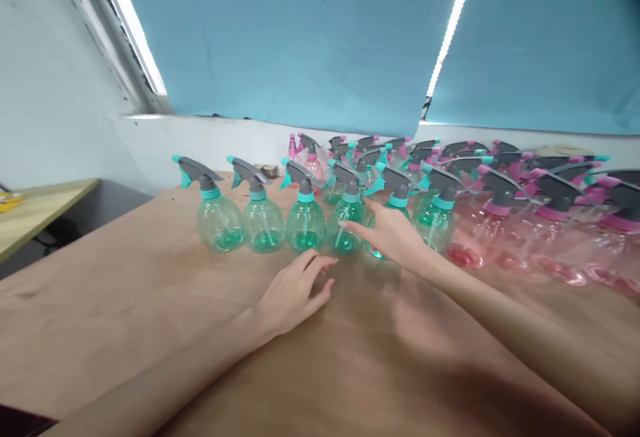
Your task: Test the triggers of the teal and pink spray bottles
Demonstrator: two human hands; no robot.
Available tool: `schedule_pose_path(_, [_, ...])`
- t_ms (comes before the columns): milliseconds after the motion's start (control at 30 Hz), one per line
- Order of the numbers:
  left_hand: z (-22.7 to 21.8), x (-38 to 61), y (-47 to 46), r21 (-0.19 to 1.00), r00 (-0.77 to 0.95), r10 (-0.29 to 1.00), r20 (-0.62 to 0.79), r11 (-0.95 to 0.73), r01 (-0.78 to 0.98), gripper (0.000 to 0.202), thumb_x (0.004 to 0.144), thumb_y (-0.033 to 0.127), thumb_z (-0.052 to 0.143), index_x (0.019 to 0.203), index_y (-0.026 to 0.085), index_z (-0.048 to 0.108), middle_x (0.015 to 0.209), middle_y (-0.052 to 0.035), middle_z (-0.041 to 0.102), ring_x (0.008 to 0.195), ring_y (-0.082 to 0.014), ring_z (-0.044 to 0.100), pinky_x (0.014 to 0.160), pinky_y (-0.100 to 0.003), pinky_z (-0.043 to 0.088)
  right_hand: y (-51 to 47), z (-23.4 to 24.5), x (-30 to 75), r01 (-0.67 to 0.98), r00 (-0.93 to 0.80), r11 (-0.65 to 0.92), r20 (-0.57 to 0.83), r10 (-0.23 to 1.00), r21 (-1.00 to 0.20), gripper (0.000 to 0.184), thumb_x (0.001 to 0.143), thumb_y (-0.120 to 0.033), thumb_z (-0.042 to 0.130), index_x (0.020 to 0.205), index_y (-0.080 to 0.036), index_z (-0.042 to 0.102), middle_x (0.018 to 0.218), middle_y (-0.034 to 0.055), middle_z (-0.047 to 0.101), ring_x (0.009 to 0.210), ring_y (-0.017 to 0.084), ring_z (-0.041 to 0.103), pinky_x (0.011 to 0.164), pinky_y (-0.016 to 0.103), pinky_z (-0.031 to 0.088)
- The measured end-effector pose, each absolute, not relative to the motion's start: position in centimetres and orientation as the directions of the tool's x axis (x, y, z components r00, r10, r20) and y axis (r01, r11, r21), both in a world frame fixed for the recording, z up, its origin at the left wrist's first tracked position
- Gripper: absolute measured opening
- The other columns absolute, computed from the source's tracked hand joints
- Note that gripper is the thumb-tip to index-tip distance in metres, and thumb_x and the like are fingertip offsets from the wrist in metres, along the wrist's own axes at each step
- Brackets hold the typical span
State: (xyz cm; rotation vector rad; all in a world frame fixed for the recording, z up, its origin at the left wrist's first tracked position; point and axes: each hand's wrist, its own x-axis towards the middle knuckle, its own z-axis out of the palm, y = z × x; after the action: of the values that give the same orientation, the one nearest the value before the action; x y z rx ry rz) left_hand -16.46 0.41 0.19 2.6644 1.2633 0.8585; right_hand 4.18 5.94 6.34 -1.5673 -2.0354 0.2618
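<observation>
A row of clear green spray bottles [305, 224] with grey triggers and teal collars stands upright on a plywood tabletop [110, 304]. My right hand [393, 236] reaches in among them, fingers apart. Its fingertips are at or very near the bottle [346, 227] in front of it, and it holds nothing. My left hand [295, 288] lies lower on the wood, fingers slightly curled and empty, a little in front of the green row. Clear pink spray bottles [505, 237] with grey triggers crowd the right side, and more bottles stand behind.
The plywood tabletop runs back to a white wall [210, 140] under a blue curtain [280, 37]. A lower wooden table [35, 214] with a small yellow object stands at the far left, beyond the tabletop's edge. A small item sits behind the green row.
</observation>
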Motion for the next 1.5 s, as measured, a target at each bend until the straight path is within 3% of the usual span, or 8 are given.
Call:
schedule_pose_path(100, [0.3, -16.2, 0.1, 0.311, 0.514, 0.725, 0.459, -0.672, 0.672, 0.025, 0.090, 0.020, 0.046, 0.115, 0.021, 0.050, 0.103, -0.0057, 0.058, 0.079, -0.0183, 0.065, 0.071, -0.032, 0.053, 6.7, 6.5, 3.3, 0.806, -0.157, 0.275, 0.259, 0.953, -0.525, 0.077, 0.081, -0.059, 0.053, 0.135, -0.004, 0.043, 0.074, 0.0121, 0.070, 0.079, 0.032, 0.068, 0.062, 0.035, 0.047])
schedule_pose_path(367, [1.2, -15.7, -0.9, 0.340, 0.499, 0.699, 0.513, -0.699, 0.630, 0.023, 0.091, 0.020, 0.045, 0.113, 0.021, 0.051, 0.094, -0.0032, 0.059, 0.080, -0.0175, 0.063, 0.071, -0.030, 0.052, 6.7, 6.5, 3.3, 0.812, -0.154, 0.277, 0.269, 0.951, -0.513, 0.064, 0.078, -0.057, 0.058, 0.117, -0.006, 0.051, 0.088, 0.0172, 0.069, 0.088, 0.033, 0.066, 0.063, 0.033, 0.045])
schedule_pose_path(533, [1.8, -15.0, -1.9, 0.419, 0.335, 0.778, 0.531, -0.585, 0.694, 0.021, 0.091, 0.026, 0.050, 0.113, 0.023, 0.048, 0.098, -0.0030, 0.056, 0.088, -0.0199, 0.061, 0.074, -0.034, 0.051, 4.6, 6.8, 4.3, 0.817, -0.228, 0.338, 0.277, 0.934, -0.467, 0.058, 0.077, -0.061, 0.058, 0.108, -0.012, 0.054, 0.096, 0.0166, 0.068, 0.086, 0.032, 0.065, 0.064, 0.036, 0.046])
schedule_pose_path(700, [1.3, -13.6, -2.5, 0.540, 0.206, 0.866, 0.456, -0.452, 0.710, 0.055, 0.087, 0.040, 0.062, 0.132, 0.025, 0.034, 0.124, -0.0084, 0.049, 0.117, -0.0281, 0.051, 0.091, -0.045, 0.047, 0.6, 7.0, 6.3, 0.818, -0.298, 0.398, 0.287, 0.911, -0.415, 0.054, 0.078, -0.063, 0.055, 0.106, -0.017, 0.053, 0.092, 0.0103, 0.068, 0.079, 0.028, 0.065, 0.059, 0.035, 0.045])
schedule_pose_path(933, [1.2, -9.2, -4.0, 0.751, 0.430, 0.847, 0.311, -0.497, 0.435, 0.073, 0.080, 0.037, 0.073, 0.139, 0.028, 0.030, 0.136, -0.0109, 0.050, 0.122, -0.0312, 0.051, 0.097, -0.051, 0.046, -4.0, 7.7, 10.6, 0.786, -0.395, 0.481, 0.284, 0.874, -0.388, 0.050, 0.074, -0.063, 0.061, 0.099, -0.020, 0.056, 0.090, 0.0066, 0.067, 0.083, 0.027, 0.061, 0.060, 0.035, 0.045])
schedule_pose_path(1200, [1.0, -3.2, -4.1, 0.825, 0.553, 0.799, 0.237, -0.466, 0.320, 0.084, 0.068, 0.033, 0.084, 0.136, 0.026, 0.035, 0.131, -0.0100, 0.056, 0.116, -0.0310, 0.056, 0.094, -0.048, 0.049, -4.0, 8.3, 18.0, 0.529, -0.503, 0.541, 0.271, 0.821, -0.654, 0.040, 0.073, -0.049, 0.070, 0.105, -0.026, 0.060, 0.098, 0.0026, 0.063, 0.094, 0.023, 0.060, 0.075, 0.036, 0.053])
schedule_pose_path(1333, [0.8, 0.4, -3.2, 0.789, 0.612, 0.748, 0.256, -0.528, 0.315, 0.090, 0.064, 0.036, 0.087, 0.138, 0.026, 0.037, 0.138, -0.0106, 0.049, 0.127, -0.0348, 0.046, 0.102, -0.053, 0.041, -3.7, 7.8, 20.7, 0.343, -0.427, 0.465, 0.306, 0.851, -0.816, 0.051, 0.072, -0.041, 0.074, 0.118, -0.029, 0.053, 0.105, 0.0021, 0.062, 0.089, 0.019, 0.063, 0.070, 0.032, 0.056])
schedule_pose_path(1500, [0.9, 4.2, -1.7, 0.793, 0.711, 0.653, 0.260, -0.564, 0.229, 0.096, 0.067, 0.034, 0.085, 0.145, 0.029, 0.029, 0.144, -0.0107, 0.043, 0.132, -0.0360, 0.040, 0.105, -0.056, 0.036, -3.0, 7.1, 22.5, 0.162, -0.364, 0.390, 0.313, 0.877, -0.906, 0.040, 0.076, -0.031, 0.071, 0.113, -0.027, 0.056, 0.105, 0.0031, 0.066, 0.091, 0.020, 0.067, 0.075, 0.036, 0.058])
